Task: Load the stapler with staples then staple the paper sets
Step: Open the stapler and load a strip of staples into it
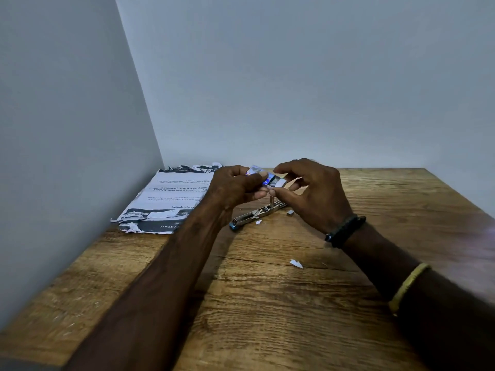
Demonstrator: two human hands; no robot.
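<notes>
Loading step, staple supply stage. Small staple box (269, 179) raised above wooden table (267, 303), pinched between left hand (235, 187) and right hand (313, 192); fingers of both closed on box, right thumb and forefinger at its open end. Stapler (255, 214) lying opened flat on table just below hands. Torn printed paper sets (166, 199) at left near wall, unstapled. Next, probably: strip drawn out, aligned with stapler channel.
</notes>
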